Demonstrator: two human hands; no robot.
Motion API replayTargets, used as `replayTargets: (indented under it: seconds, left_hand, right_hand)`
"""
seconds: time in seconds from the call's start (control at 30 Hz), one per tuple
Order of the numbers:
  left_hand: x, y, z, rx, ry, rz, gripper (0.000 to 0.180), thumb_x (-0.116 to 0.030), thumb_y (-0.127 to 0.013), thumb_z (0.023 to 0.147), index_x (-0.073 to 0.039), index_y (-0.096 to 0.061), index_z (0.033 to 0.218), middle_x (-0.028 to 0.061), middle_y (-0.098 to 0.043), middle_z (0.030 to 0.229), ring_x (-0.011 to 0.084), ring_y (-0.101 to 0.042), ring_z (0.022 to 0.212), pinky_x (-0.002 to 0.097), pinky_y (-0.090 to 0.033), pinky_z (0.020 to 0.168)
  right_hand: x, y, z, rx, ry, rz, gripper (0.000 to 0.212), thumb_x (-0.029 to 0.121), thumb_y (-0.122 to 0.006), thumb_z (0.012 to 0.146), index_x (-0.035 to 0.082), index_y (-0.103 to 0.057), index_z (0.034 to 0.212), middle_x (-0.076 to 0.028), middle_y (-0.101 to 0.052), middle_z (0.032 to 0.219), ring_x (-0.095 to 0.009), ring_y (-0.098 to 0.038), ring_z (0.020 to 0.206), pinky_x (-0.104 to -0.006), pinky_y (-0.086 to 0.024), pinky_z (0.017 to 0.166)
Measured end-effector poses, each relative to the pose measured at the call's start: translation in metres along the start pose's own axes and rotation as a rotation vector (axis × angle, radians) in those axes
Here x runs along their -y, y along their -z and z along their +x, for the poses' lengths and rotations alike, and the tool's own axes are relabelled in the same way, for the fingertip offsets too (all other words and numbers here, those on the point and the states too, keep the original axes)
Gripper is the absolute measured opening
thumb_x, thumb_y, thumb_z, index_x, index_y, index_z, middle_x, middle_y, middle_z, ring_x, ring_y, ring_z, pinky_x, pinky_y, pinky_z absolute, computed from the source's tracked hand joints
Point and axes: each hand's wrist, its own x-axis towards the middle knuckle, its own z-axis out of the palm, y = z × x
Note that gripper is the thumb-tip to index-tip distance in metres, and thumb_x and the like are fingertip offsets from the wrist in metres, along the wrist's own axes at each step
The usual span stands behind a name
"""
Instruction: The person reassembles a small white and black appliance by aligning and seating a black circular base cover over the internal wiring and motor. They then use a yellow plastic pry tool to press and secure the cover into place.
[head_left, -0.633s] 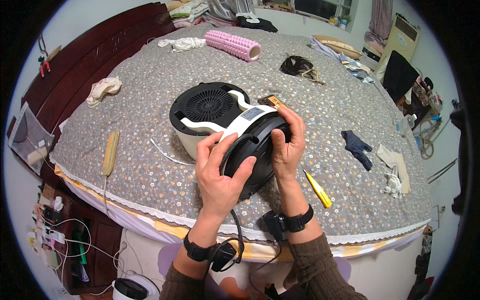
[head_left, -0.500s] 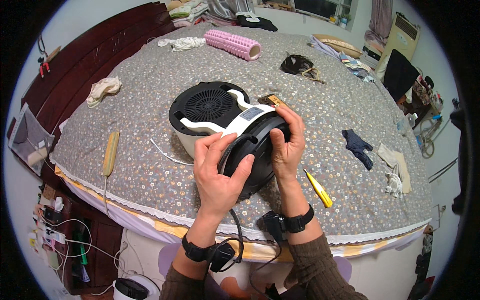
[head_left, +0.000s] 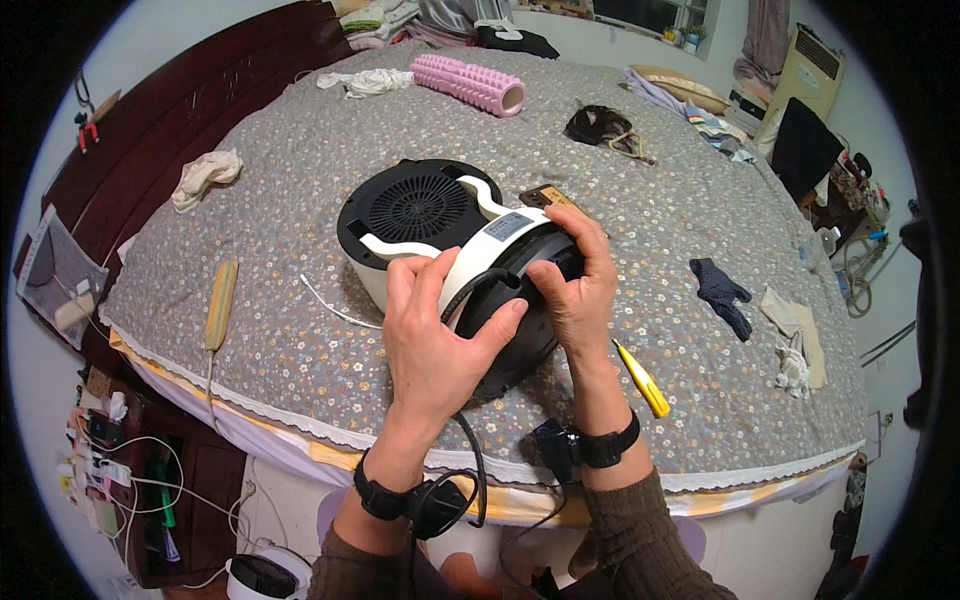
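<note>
Left fingers (head_left: pixel 431 286) and right fingers (head_left: pixel 590 243) grasp 1 black-white appliance (head_left: pixel 490 246); 1 yellow screwdriver (head_left: pixel 643 382), 1 pink roller (head_left: pixel 468 84) lie apart

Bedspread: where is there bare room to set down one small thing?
Bare: between the yellow tool and the dark blue cloth, and between the crumpled pale cloth and the white-and-black appliance. Crowded: where the left hand and right hand hold it.

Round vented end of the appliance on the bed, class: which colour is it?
The round vented end is black, seen best in the head view.
</note>
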Motion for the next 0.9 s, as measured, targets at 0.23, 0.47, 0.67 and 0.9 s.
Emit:
replayTargets:
  seconds: [0.23,0.47,0.67,0.9]
  left_hand:
    - [0.004,-0.002,0.002,-0.037,-0.053,0.047,0.060,-0.030,-0.087,0.069,0.002,-0.064,0.115,0.0142,-0.055,0.103,0.0313,-0.063,0.091,0.0422,-0.054,0.074]
    - [0.004,-0.007,0.002,-0.049,-0.077,0.028,0.055,-0.026,-0.086,0.070,0.002,-0.067,0.113,0.0135,-0.057,0.103,0.0306,-0.062,0.094,0.0403,-0.052,0.081]
    - [-0.004,-0.013,-0.004,-0.012,-0.006,0.072,0.052,-0.023,-0.083,0.074,0.004,-0.066,0.115,0.0117,-0.056,0.108,0.0263,-0.059,0.102,0.0381,-0.049,0.090]
    - [-0.005,-0.014,-0.005,0.028,0.059,0.131,0.050,-0.025,-0.079,0.083,0.002,-0.065,0.123,0.0091,-0.054,0.112,0.0215,-0.057,0.102,0.0341,-0.048,0.087]
  right_hand:
    - [0.002,-0.002,0.000,-0.001,0.005,-0.041,0.071,0.063,-0.082,0.070,0.008,-0.071,0.114,-0.010,-0.069,0.114,-0.032,-0.061,0.112,-0.0427,-0.044,0.100]
    - [-0.023,0.027,-0.039,-0.315,-0.288,0.264,0.072,0.063,-0.046,0.099,0.001,-0.054,0.137,-0.013,-0.059,0.132,-0.025,-0.053,0.127,-0.0378,-0.035,0.112]
    - [-0.036,0.024,-0.094,-0.456,-0.724,0.848,0.048,0.033,-0.048,0.108,-0.003,-0.048,0.140,-0.013,-0.056,0.138,-0.021,-0.052,0.129,-0.0349,-0.037,0.113]
    - [-0.037,0.020,-0.095,-0.343,-0.843,1.007,0.040,0.011,-0.060,0.102,-0.004,-0.050,0.138,-0.012,-0.061,0.131,-0.017,-0.059,0.117,-0.0296,-0.047,0.102]
